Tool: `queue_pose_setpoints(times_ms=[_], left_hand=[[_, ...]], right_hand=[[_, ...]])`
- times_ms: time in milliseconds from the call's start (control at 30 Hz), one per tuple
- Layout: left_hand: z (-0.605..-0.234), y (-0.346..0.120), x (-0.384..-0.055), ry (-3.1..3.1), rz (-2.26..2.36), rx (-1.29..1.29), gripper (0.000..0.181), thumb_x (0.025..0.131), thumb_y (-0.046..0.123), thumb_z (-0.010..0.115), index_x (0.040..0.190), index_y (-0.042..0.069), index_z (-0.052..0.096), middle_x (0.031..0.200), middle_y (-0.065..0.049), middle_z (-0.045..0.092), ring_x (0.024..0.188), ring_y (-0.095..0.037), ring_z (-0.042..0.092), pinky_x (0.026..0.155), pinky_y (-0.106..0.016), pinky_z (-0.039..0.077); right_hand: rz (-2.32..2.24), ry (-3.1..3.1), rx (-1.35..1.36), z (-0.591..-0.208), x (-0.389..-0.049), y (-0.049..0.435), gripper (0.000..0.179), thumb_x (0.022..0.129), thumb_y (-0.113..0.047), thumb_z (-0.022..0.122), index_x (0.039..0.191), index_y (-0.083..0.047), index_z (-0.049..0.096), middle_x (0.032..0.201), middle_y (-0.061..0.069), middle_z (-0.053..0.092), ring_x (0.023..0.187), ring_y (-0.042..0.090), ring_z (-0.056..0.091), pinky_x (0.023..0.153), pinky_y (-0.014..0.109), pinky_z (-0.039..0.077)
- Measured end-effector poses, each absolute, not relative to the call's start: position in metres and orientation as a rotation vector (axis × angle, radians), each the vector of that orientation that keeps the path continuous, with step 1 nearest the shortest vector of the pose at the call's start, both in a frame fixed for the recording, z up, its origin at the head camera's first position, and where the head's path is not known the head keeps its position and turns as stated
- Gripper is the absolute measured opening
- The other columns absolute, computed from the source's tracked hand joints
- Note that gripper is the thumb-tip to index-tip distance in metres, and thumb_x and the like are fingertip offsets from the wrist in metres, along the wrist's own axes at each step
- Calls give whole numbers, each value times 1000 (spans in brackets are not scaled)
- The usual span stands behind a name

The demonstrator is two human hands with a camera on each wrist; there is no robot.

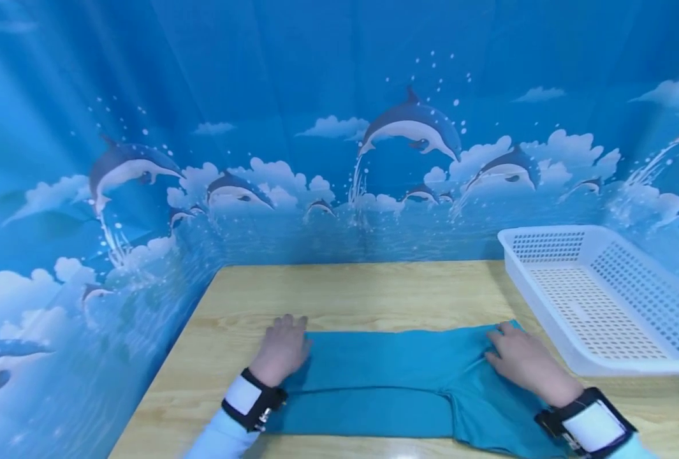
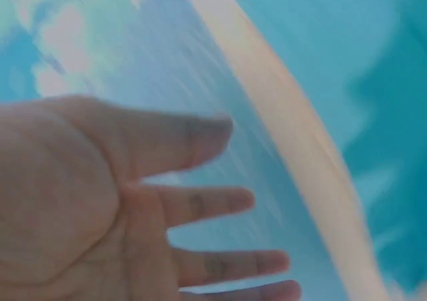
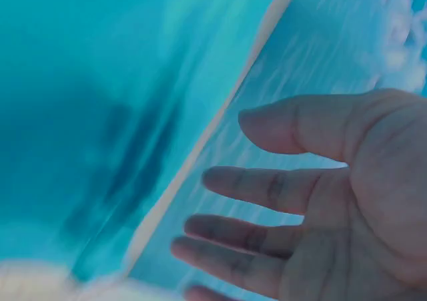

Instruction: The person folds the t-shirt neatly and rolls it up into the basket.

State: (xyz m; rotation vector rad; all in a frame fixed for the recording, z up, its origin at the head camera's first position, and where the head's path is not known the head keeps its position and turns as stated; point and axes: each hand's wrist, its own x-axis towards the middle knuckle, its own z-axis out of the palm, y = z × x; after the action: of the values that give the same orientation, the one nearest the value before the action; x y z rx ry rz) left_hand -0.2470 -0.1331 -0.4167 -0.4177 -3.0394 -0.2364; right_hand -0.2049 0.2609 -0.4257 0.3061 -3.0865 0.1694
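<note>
A teal garment [image 1: 385, 360] lies spread flat on the table, its long part to the left and a wider, creased part to the right. A long edge runs lengthwise across its middle. My left hand [image 1: 282, 350] is at the garment's left end, fingers pointing away from me. At the upper right corner is my right hand [image 1: 525, 360], overlapping the cloth beside some creases. In the left wrist view, the left fingers [image 2: 213, 264] are extended with the thumb apart. The right wrist view shows the right fingers [image 3: 253, 187] fairly straight, with nothing between them and the thumb.
A white perforated plastic basket [image 1: 546, 312] stands on the right, close to the right hand. The light wooden table [image 1: 362, 293] ends at a blue curtain [image 1: 316, 115] printed with dolphins and clouds, which hangs behind it and along its left side.
</note>
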Motion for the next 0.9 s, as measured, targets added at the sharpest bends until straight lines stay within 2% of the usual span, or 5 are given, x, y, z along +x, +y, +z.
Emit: queue_pose_setpoints(times_ms=[133, 300, 500, 667, 900], left_hand=[[-416, -69, -223, -3129, -139, -745, 58, 94, 42, 54, 146, 22, 38, 147, -22, 36, 132, -45, 37, 96, -63, 40], [-448, -19, -218, -3362, -20, -745, 68, 88, 66, 42, 148, 44, 22, 159, -7, 16, 142, -44, 18, 95, -75, 29], [-466, -42, -232, -3471, -174, -529, 79, 82, 75, 41, 150, 41, 20, 161, -6, 7, 144, -45, 4, 93, -81, 17], [-463, -88, -239, -3500, -357, -412, 91, 78, 73, 53, 152, 33, 18, 160, -14, 0, 143, -48, -3, 93, -83, 11], [-455, -133, -246, -3497, -429, -311, 106, 71, 70, 65, 153, 24, 18, 156, -27, 0, 142, -50, -1, 95, -81, 13]], right_hand=[[162, -3042, 449, -434, -202, 208, 46, 88, -27, 65, 128, -4, 57, 135, 26, 48, 125, 45, 44, 101, 69, 24], [404, -3265, 566, -463, -212, 171, 58, 94, -46, 52, 144, -19, 42, 156, 16, 24, 142, 43, 19, 105, 72, 2], [728, -3355, 731, -485, -230, 207, 79, 88, -66, 45, 152, -24, 22, 161, 9, 3, 147, 34, -2, 111, 63, -5], [898, -3292, 881, -479, -231, 248, 94, 83, -56, 63, 153, -15, 17, 158, 21, -7, 141, 47, -12, 107, 67, -6], [887, -3304, 695, -492, -237, 302, 111, 70, -59, 74, 154, -27, 8, 158, 20, -13, 141, 47, -16, 107, 65, -11]])
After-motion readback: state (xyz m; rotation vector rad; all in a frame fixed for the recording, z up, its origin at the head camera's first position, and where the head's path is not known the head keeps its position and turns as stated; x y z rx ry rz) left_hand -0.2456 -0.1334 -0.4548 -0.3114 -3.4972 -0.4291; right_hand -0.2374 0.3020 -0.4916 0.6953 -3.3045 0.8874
